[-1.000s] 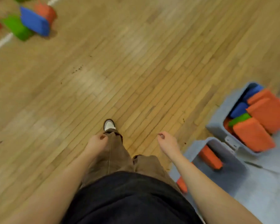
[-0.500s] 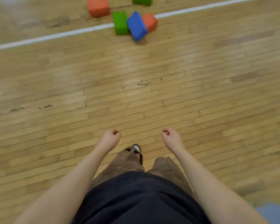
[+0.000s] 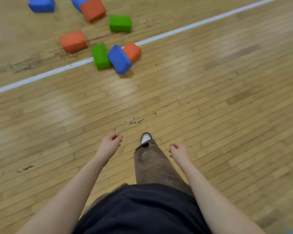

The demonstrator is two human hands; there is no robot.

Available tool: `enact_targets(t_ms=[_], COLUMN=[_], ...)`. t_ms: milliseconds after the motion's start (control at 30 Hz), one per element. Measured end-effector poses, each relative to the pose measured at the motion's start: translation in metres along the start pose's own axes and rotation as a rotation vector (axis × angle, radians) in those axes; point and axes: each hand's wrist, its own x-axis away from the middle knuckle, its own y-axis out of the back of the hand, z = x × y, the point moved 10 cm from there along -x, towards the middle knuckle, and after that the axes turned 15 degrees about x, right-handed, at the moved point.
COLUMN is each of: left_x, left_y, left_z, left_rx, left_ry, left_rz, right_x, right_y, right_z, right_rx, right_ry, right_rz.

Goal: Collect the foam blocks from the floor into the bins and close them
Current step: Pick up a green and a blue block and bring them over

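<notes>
Floor only, no walls or furniture in view. Hardwood gym floor [image 3: 210,98], narrow light-tan strips with staggered end joints, glossy finish. White painted court line [image 3: 176,30] runs diagonally from the left edge up to the top right corner. Beyond the line, on its left stretch, a patch of worn, darkened finish [image 3: 24,65]. On the near side of the line, soft pale glare patches [image 3: 122,85] from overhead light, then small dark scuff marks [image 3: 135,122]; more scuffs [image 3: 24,169] farther from the line, toward the left edge.
</notes>
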Motion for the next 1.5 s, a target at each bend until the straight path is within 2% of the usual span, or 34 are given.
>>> enact_targets(t_ms=[100, 233, 500, 667, 800, 967, 1133, 1300, 1500], left_x=[-0.039, -0.079, -0.155, -0.248, -0.319, -0.402, -0.498, -0.626, -0.782], left_y=[0.024, 0.069, 0.194, 0.279, 0.331, 0.348, 0.321, 0.258, 0.165], left_z=[-0.039, -0.076, -0.09, -0.144, -0.226, -0.335, -0.398, -0.41, -0.373], left_rx=[0.042, 0.128, 0.308, 0.308, 0.189, 0.087, -0.062, -0.348, -0.497], left_ry=[0.06, 0.092, 0.188, 0.192, 0.116, -0.036, -0.168, -0.328, -0.466], left_rz=[-0.06, -0.17, -0.414, -0.406, -0.327, -0.218, -0.144, -0.079, 0.023], right_x=[-0.046, -0.088, -0.134, -0.162, -0.181, -0.23, -0.312, -0.432, -0.601], right_y=[0.026, 0.043, -0.003, -0.042, -0.045, -0.019, -0.005, -0.029, -0.078], right_z=[0.083, 0.223, 0.485, 0.608, 0.681, 0.748, 0.786, 0.795, 0.749], right_rx=[0.086, 0.232, 0.454, 0.469, 0.46, 0.345, 0.272, 0.371, 0.441], right_ry=[0.077, 0.295, 0.633, 0.64, 0.607, 0.551, 0.512, 0.543, 0.507], right_rz=[0.027, 0.079, 0.129, 0.148, 0.131, 0.04, -0.042, -0.057, -0.122])
